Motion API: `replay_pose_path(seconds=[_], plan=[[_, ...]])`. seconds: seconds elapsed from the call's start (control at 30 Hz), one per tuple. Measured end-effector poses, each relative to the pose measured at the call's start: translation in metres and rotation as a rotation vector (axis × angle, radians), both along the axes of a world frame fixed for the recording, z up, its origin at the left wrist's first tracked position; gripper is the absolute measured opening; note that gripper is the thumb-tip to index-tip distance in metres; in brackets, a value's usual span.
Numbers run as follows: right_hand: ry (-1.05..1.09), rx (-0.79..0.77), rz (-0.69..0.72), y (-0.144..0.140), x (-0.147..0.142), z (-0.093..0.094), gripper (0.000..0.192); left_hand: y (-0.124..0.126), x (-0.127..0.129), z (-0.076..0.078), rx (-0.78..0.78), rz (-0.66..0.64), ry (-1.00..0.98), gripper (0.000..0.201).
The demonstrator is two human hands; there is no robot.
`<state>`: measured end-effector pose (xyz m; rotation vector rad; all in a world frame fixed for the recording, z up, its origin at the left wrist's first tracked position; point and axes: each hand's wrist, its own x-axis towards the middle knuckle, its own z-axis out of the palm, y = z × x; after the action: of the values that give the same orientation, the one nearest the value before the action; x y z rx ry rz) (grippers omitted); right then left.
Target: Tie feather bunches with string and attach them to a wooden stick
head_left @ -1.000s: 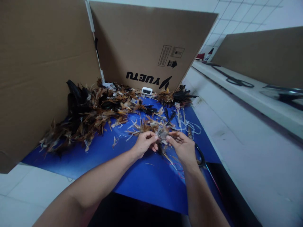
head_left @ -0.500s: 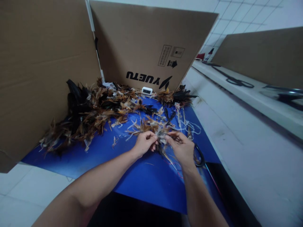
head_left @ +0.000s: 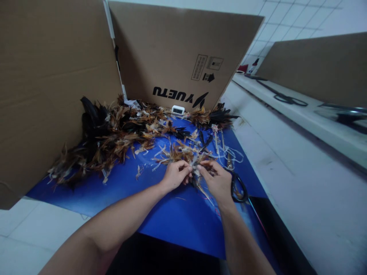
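Note:
My left hand (head_left: 178,175) pinches a tuft of grey and brown feathers (head_left: 196,172) between thumb and forefinger. Opposite it, my right hand (head_left: 215,179) is closed on the other side of the same feathers, its fingertips close to the left ones. Thin quills hang below the tuft toward me. Loose brown feathers (head_left: 180,153) lie just beyond my fingers on the blue mat (head_left: 177,221). Black-handled scissors (head_left: 239,187) rest right beside my right wrist. My fingers partly hide the spot where they grip.
A long heap of brown and black feathers (head_left: 117,133) runs along the cardboard panels (head_left: 172,49). At the back stands a small white digital display (head_left: 178,110). Clear plastic string (head_left: 236,154) lies to the right. Another pair of scissors (head_left: 289,100) sits on the white ledge (head_left: 315,114).
My right hand has shifted slightly left, closer to my left fingertips, and more of the scissors' handle shows. The left hand has barely moved.

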<state>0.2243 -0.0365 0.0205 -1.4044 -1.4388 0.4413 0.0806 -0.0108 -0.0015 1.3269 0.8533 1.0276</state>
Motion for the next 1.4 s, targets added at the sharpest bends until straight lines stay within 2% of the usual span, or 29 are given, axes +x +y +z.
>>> replay_pose_path(seconds=[0.23, 0.4, 0.67, 0.87, 0.93, 1.07, 1.17, 1.3, 1.4], plan=[[-0.098, 0.040, 0.006, -0.001, -0.001, 0.001, 0.014, -0.002, -0.003, 0.000, 0.143, 0.047, 0.189, 0.023], [-0.045, 0.005, 0.026, -0.001, 0.000, -0.001, 0.015, -0.003, -0.005, 0.004, 0.181, 0.035, 0.216, 0.023], [0.263, -0.011, -0.015, 0.002, 0.005, 0.005, 0.019, -0.001, -0.002, 0.004, 0.034, -0.009, 0.035, 0.023], [0.342, -0.020, -0.058, 0.005, 0.013, 0.006, 0.018, 0.002, -0.001, 0.001, -0.064, -0.001, -0.104, 0.025], [0.350, -0.098, -0.011, 0.005, 0.013, 0.005, 0.021, 0.002, -0.001, 0.001, -0.093, 0.009, -0.137, 0.025], [0.344, -0.322, 0.235, 0.003, 0.007, 0.001, 0.032, 0.003, -0.001, 0.001, -0.093, 0.015, -0.147, 0.024], [0.314, -0.383, 0.323, 0.001, 0.003, 0.000, 0.028, 0.003, -0.002, 0.001, -0.064, 0.008, -0.136, 0.025], [0.304, -0.329, 0.252, 0.003, 0.004, 0.000, 0.023, 0.003, -0.002, 0.000, -0.082, 0.003, -0.168, 0.025], [0.387, -0.271, 0.169, 0.005, 0.008, 0.001, 0.027, 0.004, -0.001, 0.000, -0.103, 0.020, -0.180, 0.026]])
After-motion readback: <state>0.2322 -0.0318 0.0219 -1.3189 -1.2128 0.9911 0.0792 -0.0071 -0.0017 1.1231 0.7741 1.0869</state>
